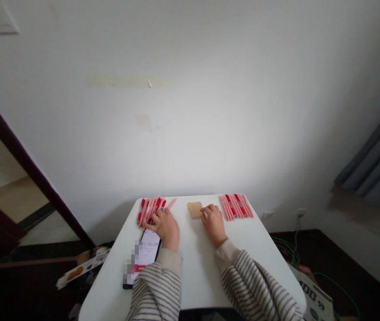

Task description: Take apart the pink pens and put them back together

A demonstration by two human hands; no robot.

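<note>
On the left of the white table, a loose pile of pink and red pens (pixel 150 208) lies at the far edge. My left hand (pixel 166 227) reaches over the near side of this pile, thumb and fingers apart, and hides some pen ends. One paler pink pen (pixel 172 203) lies slanted just right of the pile. Near the middle, a small tan paper piece (pixel 194 209) lies by the far edge, its right edge pinched between the fingertips of my right hand (pixel 214 224). Beyond that hand, several pink and red pens (pixel 237 207) lie side by side in a neat row.
A phone (pixel 146 254) with a timer on its screen lies under my left wrist, partly covered by the sleeve. The white table (pixel 200 276) stands against a pale wall (pixel 196 147). Green cables (pixel 288 247) and a printed bag (pixel 313 294) are on the floor at right.
</note>
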